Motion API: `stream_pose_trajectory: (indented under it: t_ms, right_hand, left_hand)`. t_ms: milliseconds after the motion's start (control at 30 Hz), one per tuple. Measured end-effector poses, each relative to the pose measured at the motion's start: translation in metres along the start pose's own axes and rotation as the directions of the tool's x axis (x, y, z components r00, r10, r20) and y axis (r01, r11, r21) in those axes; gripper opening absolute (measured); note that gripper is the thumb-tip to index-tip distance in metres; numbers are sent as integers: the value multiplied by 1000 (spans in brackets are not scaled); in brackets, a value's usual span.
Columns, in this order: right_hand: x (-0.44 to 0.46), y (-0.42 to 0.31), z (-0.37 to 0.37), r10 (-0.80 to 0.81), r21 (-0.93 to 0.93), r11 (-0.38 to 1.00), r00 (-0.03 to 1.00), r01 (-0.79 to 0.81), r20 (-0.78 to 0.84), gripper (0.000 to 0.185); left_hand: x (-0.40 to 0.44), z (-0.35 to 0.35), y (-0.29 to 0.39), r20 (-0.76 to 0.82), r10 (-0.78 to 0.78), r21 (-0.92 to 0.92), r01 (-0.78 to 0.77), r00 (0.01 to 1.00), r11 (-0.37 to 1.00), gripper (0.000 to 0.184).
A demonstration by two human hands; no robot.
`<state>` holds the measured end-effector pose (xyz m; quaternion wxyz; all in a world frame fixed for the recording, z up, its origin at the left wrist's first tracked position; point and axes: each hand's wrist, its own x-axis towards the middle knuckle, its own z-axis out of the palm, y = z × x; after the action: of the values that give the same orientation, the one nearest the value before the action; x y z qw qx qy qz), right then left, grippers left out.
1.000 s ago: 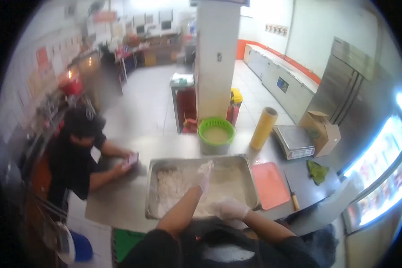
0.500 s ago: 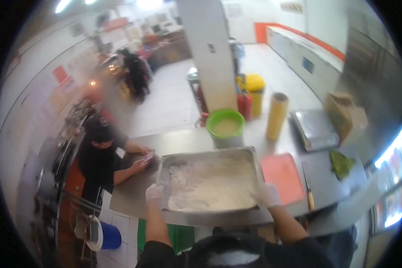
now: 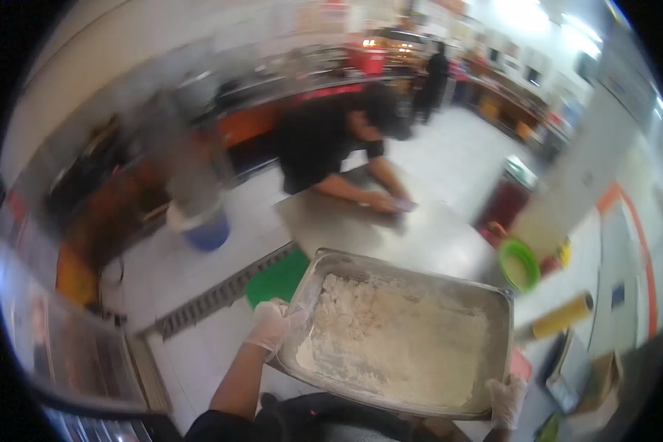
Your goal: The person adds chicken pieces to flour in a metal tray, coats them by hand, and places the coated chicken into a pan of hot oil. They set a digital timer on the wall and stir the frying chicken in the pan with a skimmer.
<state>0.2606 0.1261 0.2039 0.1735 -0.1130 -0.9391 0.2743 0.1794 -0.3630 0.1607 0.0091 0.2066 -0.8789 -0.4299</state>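
Both my hands wear clear gloves and hold a large metal tray (image 3: 504, 324) by its two short ends. My left hand (image 3: 272, 324) grips the left rim, fingers wrapped round the edge. At the right rim, near its lower corner, is my right hand (image 3: 506, 398), fingers closed on the edge. Pale flour (image 3: 427, 353) covers the tray's bottom, with lumpy floured pieces (image 3: 342, 306) heaped at the left. The tray is tilted in view and overlaps the near side of the steel table (image 3: 442, 239).
A person in dark clothes (image 3: 317, 140) leans on the table, holding a phone (image 3: 403, 205). A green-rimmed tub (image 3: 519, 267), a yellow roll (image 3: 563, 315) and a scale (image 3: 563, 387) stand rightward. A blue bucket (image 3: 208, 230) and green bin (image 3: 276, 278) are at left.
My hands went from the tray's contents to its two ends, and the tray is now lifted off the table toward me. The view has swung left.
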Motion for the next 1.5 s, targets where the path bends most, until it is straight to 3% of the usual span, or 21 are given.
stream_pose_trajectory:
  t_ms: [67, 167, 233, 300, 367, 433, 467, 500, 633, 700, 767, 833, 967, 1033, 1100, 1133, 1233, 1300, 1367, 1400, 1500]
  right_hand:
    - [-35, -1, 41, 9, -54, 999, 998, -5, 69, 28]
    - [-64, -85, 86, 89, -176, 983, 977, -54, 196, 24]
    - [-73, -64, 141, 45, 381, 914, 967, -142, 252, 25]
    - [-86, -141, 182, -71, 353, 932, 913, -83, 402, 31]
    - [-145, -215, 214, -266, -225, 928, 950, 298, 160, 34]
    - [-202, -299, 252, -235, -60, 964, 934, 260, 271, 35]
    - [-194, -349, 272, -225, -66, 965, 932, 253, 284, 35]
    - [-120, -316, 225, -210, -43, 971, 927, 234, 312, 34]
    - [-133, -336, 311, -496, -118, 844, 845, 523, 202, 33]
    - [-130, -377, 351, -397, -10, 911, 882, 413, 255, 31]
    - [-136, -439, 386, -300, 76, 953, 890, 292, 344, 31]
    - [-144, -505, 435, -240, 124, 971, 876, 207, 418, 31]
    - [-166, -677, 502, -481, 266, 877, 743, 401, 466, 35]
    - [-151, -708, 595, -548, 197, 829, 691, 523, 471, 39]
    - [-158, -774, 653, -755, 239, 642, 546, 728, 365, 39]
    - [-188, -846, 631, -550, 354, 831, 540, 429, 637, 42]
    - [-217, -925, 674, -438, 317, 899, 647, 303, 624, 38]
    - [-225, -963, 740, -466, 287, 884, 665, 368, 584, 41]
    - [-247, -1005, 781, -693, 180, 717, 661, 673, 287, 43]
    - [-247, -1028, 784, -523, 291, 851, 658, 437, 541, 42]
    - [-245, -1067, 825, -453, 341, 891, 650, 301, 610, 39]
  left_hand:
    - [-39, -5, -94, 55, -43, -215, 54, 998, 975, 51]
    - [-84, -87, -151, -17, -102, -179, 98, 995, 979, 55]
    - [-108, -131, -211, -139, -56, -157, 34, 989, 987, 53]
    - [-105, -201, -276, -225, -7, -136, -24, 974, 990, 52]
    - [-140, -261, -353, -246, -144, -384, 40, 959, 922, 55]
    - [-149, -309, -437, -328, -171, -320, 61, 929, 945, 56]
    - [-116, -335, -450, -392, -159, -226, 73, 906, 971, 57]
    - [-114, -301, -360, -405, -151, -187, 80, 902, 979, 57]
    - [-94, -351, -437, -354, -159, -445, -17, 922, 896, 53]
    - [-76, -387, -449, -392, -203, -562, -59, 897, 825, 48]
    - [-56, -440, -455, -349, -298, -230, 227, 888, 946, 38]
    - [-32, -469, -492, -451, -279, -294, 154, 848, 943, 36]
    - [19, -536, -574, -556, -308, -380, 94, 772, 920, 34]
    - [23, -580, -595, -560, -399, -432, 155, 726, 888, 34]
    - [24, -616, -622, -632, -505, -475, 221, 587, 852, 33]
    - [24, -633, -648, -647, -498, -477, 203, 577, 855, 31]
    - [91, -671, -749, -642, -485, -459, 209, 593, 863, 30]
    - [120, -706, -763, -688, -519, -465, 241, 506, 852, 28]
    - [145, -737, -811, -673, -498, -500, 160, 547, 851, 26]
    - [164, -752, -825, -664, -553, -603, 76, 504, 794, 26]
    - [238, -823, -866, -594, -497, -547, 135, 632, 826, 21]
